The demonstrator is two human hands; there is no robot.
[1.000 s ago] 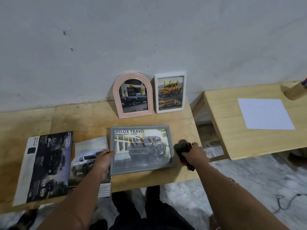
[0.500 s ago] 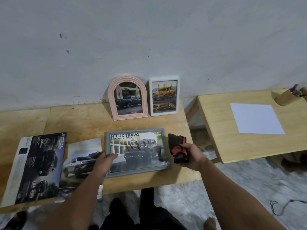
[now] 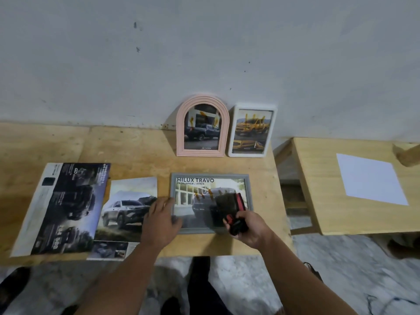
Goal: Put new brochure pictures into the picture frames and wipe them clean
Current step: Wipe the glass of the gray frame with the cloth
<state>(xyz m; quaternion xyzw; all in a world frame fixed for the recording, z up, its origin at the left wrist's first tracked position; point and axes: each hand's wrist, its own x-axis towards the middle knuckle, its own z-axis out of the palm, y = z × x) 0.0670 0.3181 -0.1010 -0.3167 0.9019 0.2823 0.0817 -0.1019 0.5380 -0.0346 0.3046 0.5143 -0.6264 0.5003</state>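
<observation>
At the far left of the wooden table lies a dark brochure printed with black vehicles, its text running sideways. Just right of it, and overlapping its edge, is a lighter brochure page showing a silver pickup on grass. The left hand lies across that page's right edge, fingers straight and slightly spread, its fingertips pressing flat on the left rail of the grey frame. This frame lies flat near the table's front edge, landscape, holding a picture headed "HILUX TRAVO" with a dark truck before a building; orange smears mark the glass. The right hand curls round a black-and-red cloth, whose free part rests on the lower right of the glass. Farther back, leaning on the wall, stand a pink arched frame with a dark pickup and, just right of it, a white frame with a yellow truck, both smeared orange. On a separate table to the right lies a white sheet.
</observation>
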